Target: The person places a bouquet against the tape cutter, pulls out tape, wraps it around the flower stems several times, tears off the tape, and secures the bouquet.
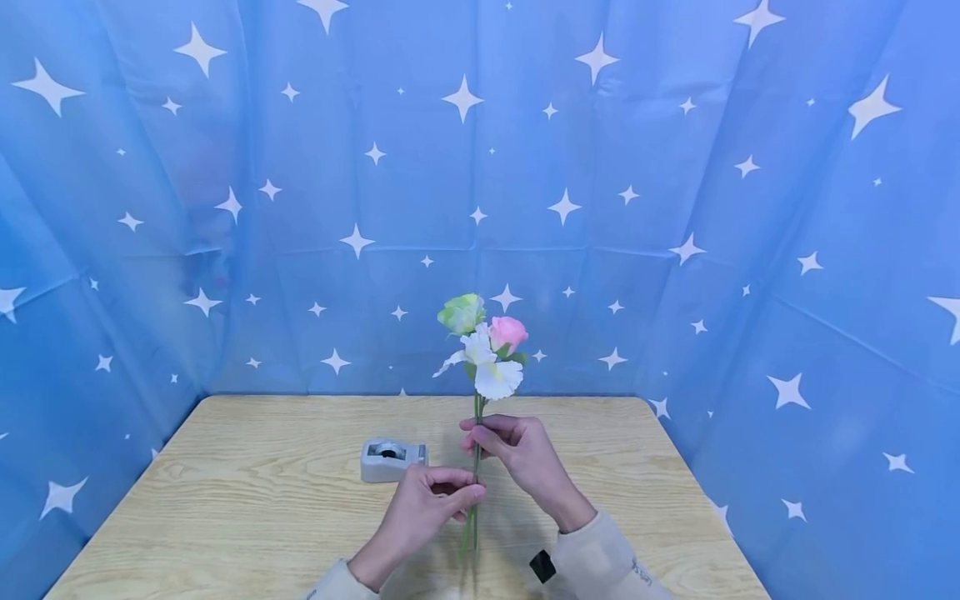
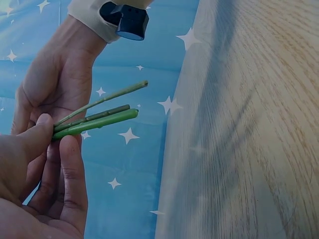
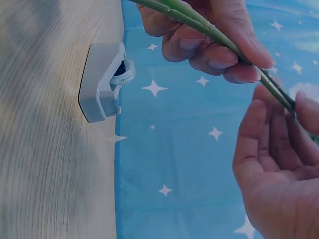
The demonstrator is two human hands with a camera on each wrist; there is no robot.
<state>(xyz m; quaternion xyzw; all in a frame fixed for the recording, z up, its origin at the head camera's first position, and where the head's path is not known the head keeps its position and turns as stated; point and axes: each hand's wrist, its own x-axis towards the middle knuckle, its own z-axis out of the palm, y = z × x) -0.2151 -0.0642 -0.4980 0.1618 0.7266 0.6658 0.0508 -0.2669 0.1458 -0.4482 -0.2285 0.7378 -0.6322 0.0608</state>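
Three artificial flowers stand bunched upright over the table: a pink rose [image 1: 507, 333], a white iris-like bloom [image 1: 497, 379] and a pale green-and-white flower [image 1: 461, 314]. My right hand [image 1: 531, 465] pinches their green stems just below the blooms. Lower down, my left hand [image 1: 420, 510] holds the same stems between thumb and fingers. In the left wrist view, the cut ends of the stems [image 2: 99, 122] stick out past the left thumb, slightly fanned. The right wrist view shows the stems [image 3: 214, 34] running from one hand to the other.
A grey tape dispenser [image 1: 384, 461] with a roll in it stands on the wooden table [image 1: 285, 442], left of the stems. Behind and at both sides hangs a blue curtain [image 1: 420, 200] with white stars. A black device [image 1: 542, 567] sits at the right cuff.
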